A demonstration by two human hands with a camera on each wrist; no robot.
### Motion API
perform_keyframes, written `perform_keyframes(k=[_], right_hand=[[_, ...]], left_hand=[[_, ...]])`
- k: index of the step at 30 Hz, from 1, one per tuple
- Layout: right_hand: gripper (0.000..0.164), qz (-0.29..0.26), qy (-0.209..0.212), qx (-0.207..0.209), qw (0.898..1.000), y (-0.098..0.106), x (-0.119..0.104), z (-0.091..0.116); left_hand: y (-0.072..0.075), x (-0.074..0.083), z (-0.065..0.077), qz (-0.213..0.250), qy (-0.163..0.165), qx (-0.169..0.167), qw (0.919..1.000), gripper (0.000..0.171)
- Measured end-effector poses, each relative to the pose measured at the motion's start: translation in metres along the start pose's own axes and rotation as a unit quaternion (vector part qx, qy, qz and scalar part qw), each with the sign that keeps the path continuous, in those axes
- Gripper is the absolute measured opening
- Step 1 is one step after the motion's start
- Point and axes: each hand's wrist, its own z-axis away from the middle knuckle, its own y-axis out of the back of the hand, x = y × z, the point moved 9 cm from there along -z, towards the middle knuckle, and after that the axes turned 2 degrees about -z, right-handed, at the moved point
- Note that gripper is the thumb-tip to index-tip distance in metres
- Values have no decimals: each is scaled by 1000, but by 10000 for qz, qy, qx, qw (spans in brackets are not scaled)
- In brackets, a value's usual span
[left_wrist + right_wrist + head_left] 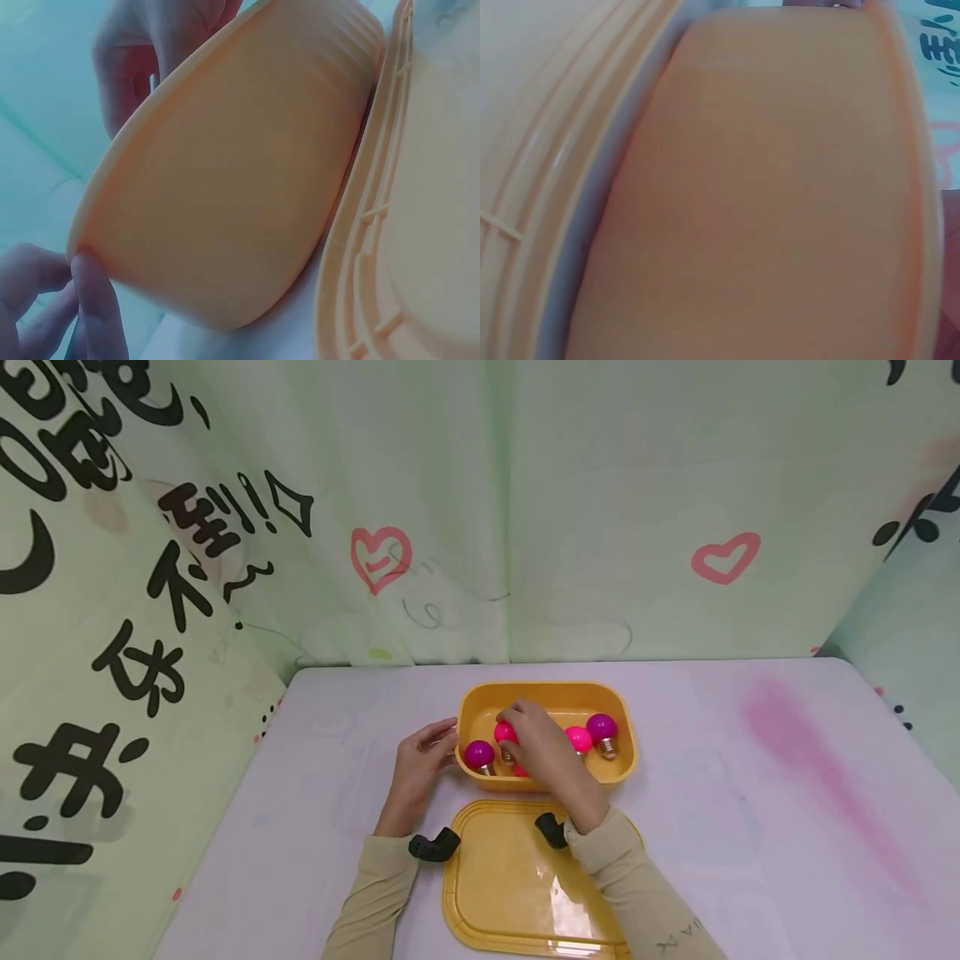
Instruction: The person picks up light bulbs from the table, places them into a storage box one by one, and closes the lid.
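Note:
A yellow plastic box stands on the table with several toy light bulbs inside. My left hand pinches the box's left rim; the left wrist view has its fingertips against the wall. Reaching in over the front rim, my right hand holds a pink bulb between thumb and fingers. A purple bulb lies left of it, a pink bulb and another purple bulb to the right. Part of one more pink bulb shows under the right hand.
A yellow lid lies flat on the table in front of the box, partly under the right forearm. The white table has a pink stain at right. Pale green curtains with writing and hearts hang around it.

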Motion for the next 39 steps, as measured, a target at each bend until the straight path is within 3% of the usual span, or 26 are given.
perform_keyframes(k=[23,32,39], right_hand=[[35,212,-141,-269,9993,-20,5,-6],[40,251,-22,-290,9993,-17,2,-4],[36,346,149,-166,9992,-2,2,3]], left_hand=[[1,0,2,-40,68,39,10000,34],[1,4,3,-41,10,67,10000,33],[2,4,3,-73,74,136,9999,33]])
